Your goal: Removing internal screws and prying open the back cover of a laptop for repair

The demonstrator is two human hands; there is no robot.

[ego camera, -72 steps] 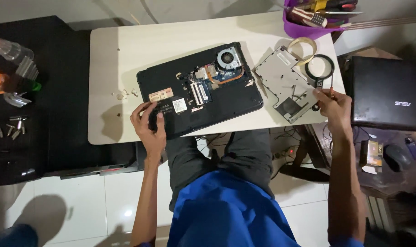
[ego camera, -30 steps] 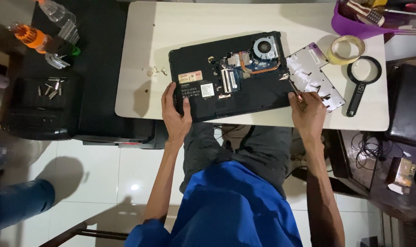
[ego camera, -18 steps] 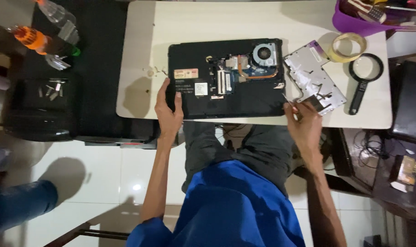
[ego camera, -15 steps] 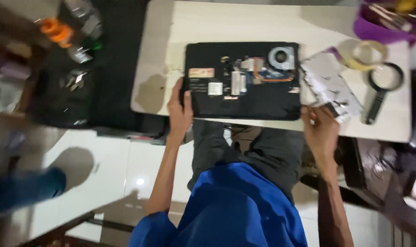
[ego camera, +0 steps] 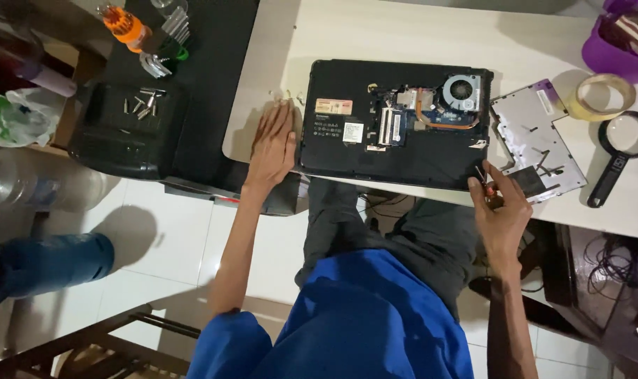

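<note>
While the left hand (ego camera: 273,144) lay flat and empty on the white table (ego camera: 375,35), touching the opened black laptop (ego camera: 396,130), the right hand (ego camera: 500,207) pinched a small screwdriver (ego camera: 482,175) at its near right corner, apparently mid-unscrewing, which needed a steady, squarely seated tip.

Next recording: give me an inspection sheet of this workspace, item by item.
Surface: white table, laptop near its front edge.
Job's things: black laptop lying underside up, fan and boards exposed; removed grey cover panel beside it.
Clutter: tape roll, magnifying glass, purple tub, loose screws on a black case.
Hands: left hand flat at the laptop's left edge; right hand pinches a small screwdriver at the laptop's front right corner.
Cables: a tangle on the lower right.
Surroundings: white tiled floor, clear plastic bottle.
</note>
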